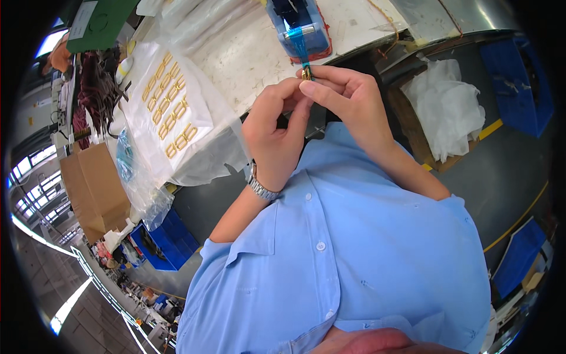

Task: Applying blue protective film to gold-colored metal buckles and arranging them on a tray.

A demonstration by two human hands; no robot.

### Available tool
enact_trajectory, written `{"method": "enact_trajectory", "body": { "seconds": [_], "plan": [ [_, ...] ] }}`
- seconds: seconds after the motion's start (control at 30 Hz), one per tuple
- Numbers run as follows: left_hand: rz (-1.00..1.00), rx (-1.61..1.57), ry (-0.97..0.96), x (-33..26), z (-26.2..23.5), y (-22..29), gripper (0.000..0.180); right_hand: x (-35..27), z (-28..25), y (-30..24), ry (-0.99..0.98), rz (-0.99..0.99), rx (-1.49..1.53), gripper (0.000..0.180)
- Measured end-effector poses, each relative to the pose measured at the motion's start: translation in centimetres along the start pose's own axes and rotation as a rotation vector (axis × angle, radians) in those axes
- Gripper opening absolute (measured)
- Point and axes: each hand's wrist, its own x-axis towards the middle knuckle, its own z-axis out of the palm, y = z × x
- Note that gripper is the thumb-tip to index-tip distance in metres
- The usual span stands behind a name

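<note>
My left hand (276, 134), with a metal watch on its wrist, and my right hand (346, 99) meet in front of my blue shirt. Together their fingertips pinch a small gold metal buckle (306, 74). A strip of blue tape (302, 54) runs from the buckle up to a blue tape dispenser (299, 25) on the white worktable (247, 59). Much of the buckle is hidden by my fingers.
A white sheet with rows of gold buckles (170, 107) lies on the table's left part. Beside it are a clear plastic bag (137, 177), a cardboard box (94, 189) and blue crates (165, 243). A box with white plastic (448, 112) and a blue bin (520, 82) stand right.
</note>
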Motion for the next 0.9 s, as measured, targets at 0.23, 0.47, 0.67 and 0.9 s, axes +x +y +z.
{"method": "enact_trajectory", "body": {
  "seconds": [0.23,0.47,0.67,0.9],
  "plan": [
    [0.112,0.193,-0.006,1.4,0.3,-0.4,0.012,0.4,0.1,0.4,0.015,-0.006,-0.023,0.035],
    [-0.131,-0.035,-0.131,4.9,-0.4,-0.3,0.012,1.7,-1.5,0.3,-0.029,0.134,0.187,0.037],
    [-0.387,-0.271,-0.233,6.3,-1.2,1.1,0.018,2.7,-1.7,0.5,-0.094,-0.133,-0.068,0.039],
    [-0.465,-0.300,-0.243,7.3,-2.1,2.0,0.020,2.7,-0.9,-0.5,-0.079,-0.138,-0.049,0.031]
  ]
}}
